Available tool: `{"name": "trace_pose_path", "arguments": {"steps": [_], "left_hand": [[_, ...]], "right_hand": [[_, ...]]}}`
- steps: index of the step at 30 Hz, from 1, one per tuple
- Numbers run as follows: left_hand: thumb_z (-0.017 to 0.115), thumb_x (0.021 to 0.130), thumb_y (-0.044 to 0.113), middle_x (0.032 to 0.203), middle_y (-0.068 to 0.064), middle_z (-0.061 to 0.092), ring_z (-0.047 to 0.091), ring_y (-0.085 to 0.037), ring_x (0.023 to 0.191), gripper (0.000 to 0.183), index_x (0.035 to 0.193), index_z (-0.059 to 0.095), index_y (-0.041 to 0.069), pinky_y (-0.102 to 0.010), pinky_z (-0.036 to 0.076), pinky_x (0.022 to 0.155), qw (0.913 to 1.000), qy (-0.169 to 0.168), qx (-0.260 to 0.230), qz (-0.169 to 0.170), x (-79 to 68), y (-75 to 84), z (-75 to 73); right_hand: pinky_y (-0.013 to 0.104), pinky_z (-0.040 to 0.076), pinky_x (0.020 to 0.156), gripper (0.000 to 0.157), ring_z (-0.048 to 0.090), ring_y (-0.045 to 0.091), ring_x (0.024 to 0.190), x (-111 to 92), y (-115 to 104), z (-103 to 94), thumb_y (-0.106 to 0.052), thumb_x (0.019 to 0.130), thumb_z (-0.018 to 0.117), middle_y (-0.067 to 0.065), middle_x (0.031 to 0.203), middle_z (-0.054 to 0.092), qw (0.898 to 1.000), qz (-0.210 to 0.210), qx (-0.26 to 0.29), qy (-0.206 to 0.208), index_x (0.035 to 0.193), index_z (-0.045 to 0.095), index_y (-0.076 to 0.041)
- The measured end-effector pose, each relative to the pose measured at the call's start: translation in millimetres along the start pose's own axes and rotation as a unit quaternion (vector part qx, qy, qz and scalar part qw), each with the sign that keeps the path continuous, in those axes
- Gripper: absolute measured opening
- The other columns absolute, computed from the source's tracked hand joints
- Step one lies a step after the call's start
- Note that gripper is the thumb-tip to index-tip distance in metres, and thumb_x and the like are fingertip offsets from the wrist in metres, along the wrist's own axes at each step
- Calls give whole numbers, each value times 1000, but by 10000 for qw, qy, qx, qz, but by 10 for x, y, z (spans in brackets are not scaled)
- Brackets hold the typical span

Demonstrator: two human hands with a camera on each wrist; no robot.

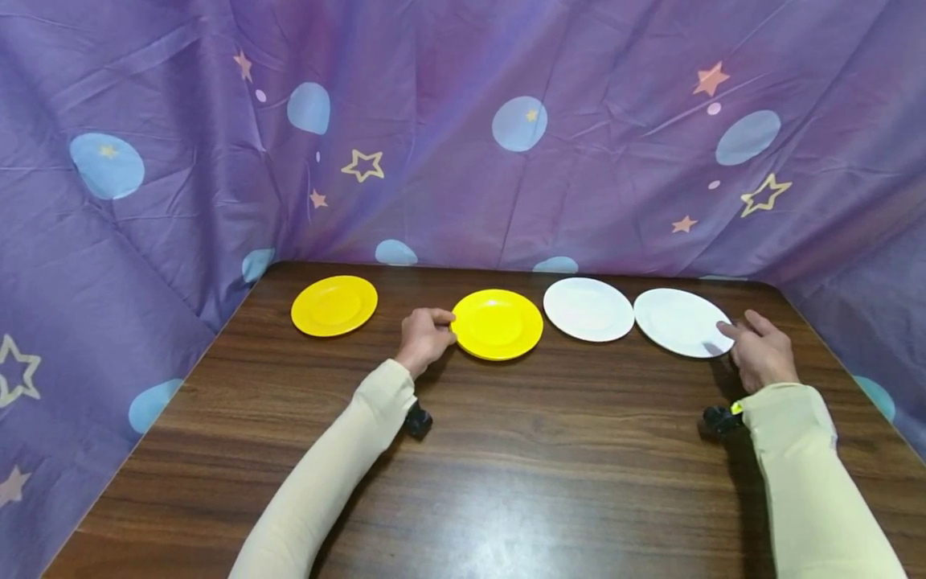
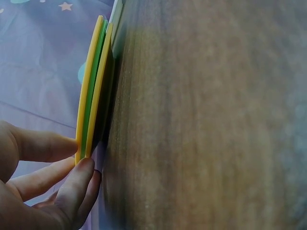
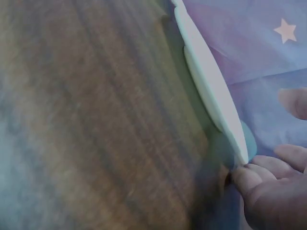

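My left hand [image 1: 427, 338] pinches the near-left rim of a yellow plate [image 1: 497, 324], thumb and fingertips at its edge. From the side, in the left wrist view, this is a stack: an upper yellow plate [image 2: 88, 76], a green plate [image 2: 91, 112] between, and a lower yellow plate [image 2: 101, 91]. The head view shows only the top one. At the right, my right hand [image 1: 764, 354] is at the rim of a white plate [image 1: 680, 322]. Its fingertips touch the rim [image 3: 242, 155] from below, while the thumb [image 3: 293, 103] stays raised apart from it.
Another white plate [image 1: 588, 310] lies between the yellow stack and the right white plate. A separate yellow plate [image 1: 334, 305] is at the far left. All are along the back of a brown wooden table [image 1: 550, 466], before a purple patterned curtain [image 1: 448, 145].
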State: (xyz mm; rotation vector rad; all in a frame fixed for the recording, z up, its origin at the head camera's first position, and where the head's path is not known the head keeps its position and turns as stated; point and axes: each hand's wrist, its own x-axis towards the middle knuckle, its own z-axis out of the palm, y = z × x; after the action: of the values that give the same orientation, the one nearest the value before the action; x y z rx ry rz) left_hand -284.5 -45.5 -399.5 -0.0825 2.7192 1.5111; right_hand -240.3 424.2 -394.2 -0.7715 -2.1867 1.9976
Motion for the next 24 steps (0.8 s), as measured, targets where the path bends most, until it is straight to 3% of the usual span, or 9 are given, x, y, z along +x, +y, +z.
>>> {"name": "trace_pose_path", "arguments": {"steps": [1,2,4,8,10,13,15,21,24], "left_hand": [[73,84,0,113,-12,75,68,-21,101,36,119,73,6,-27,58,84,10000,15,4,10,-2,2,-1],[73,84,0,112,-12,76,68,-21,100,36,119,74,6,-27,58,84,10000,25,6,17,-3,3,-3],[73,83,0,112,-12,76,67,-21,100,35,118,74,6,-26,57,83,10000,22,15,31,-7,7,-4],[74,84,0,113,-12,75,68,-21,101,35,118,74,6,-27,58,84,10000,17,15,32,-7,9,-4],[74,84,-1,115,-13,75,69,-22,103,36,119,73,5,-28,59,86,10000,9,-31,13,-4,11,-7],[74,84,-1,120,-13,73,71,-24,108,38,121,72,5,-31,59,89,9999,-3,-125,-27,6,8,-9],[73,84,-2,122,-13,72,71,-24,110,39,122,70,5,-31,59,90,9998,-24,-192,-49,10,8,-8],[72,84,-3,124,-14,71,71,-25,112,42,125,68,3,-32,59,92,9995,-44,-284,-96,3,9,-9],[72,84,-3,125,-15,71,71,-25,112,42,126,68,2,-32,59,93,9996,-47,-267,-118,0,13,-9]], "right_hand": [[21,28,39,89,31,2,41,0,-16,6,-28,96,63,3,123,68,9999,-19,45,92,163,4,-21],[22,27,37,87,30,2,40,2,-32,12,-29,96,62,-4,94,69,9998,8,13,200,163,6,-21],[19,32,43,82,38,0,46,6,-52,32,-28,96,63,-16,71,53,9988,-2,38,488,162,15,-19],[14,42,76,62,48,-3,83,7,-93,103,-31,95,63,-22,90,48,9938,-23,-396,1043,153,43,-20],[12,38,88,37,46,-4,95,1,-116,150,-31,94,64,-24,95,48,9901,-69,-525,1300,131,61,-29],[11,40,78,11,49,-5,81,-4,-149,202,-27,92,67,-27,78,52,9873,-138,-475,1509,97,62,-35],[11,40,69,17,48,-5,73,-10,-163,230,-25,91,67,-28,68,52,9857,-174,-497,1600,86,57,-37],[10,42,55,18,51,-7,64,-33,-190,345,-19,91,68,-31,61,54,9864,-544,-556,1446,89,60,-35],[7,47,56,19,56,-9,63,-52,-196,439,-10,92,66,-27,62,59,9904,-881,-8,1062,90,60,-28]]}}
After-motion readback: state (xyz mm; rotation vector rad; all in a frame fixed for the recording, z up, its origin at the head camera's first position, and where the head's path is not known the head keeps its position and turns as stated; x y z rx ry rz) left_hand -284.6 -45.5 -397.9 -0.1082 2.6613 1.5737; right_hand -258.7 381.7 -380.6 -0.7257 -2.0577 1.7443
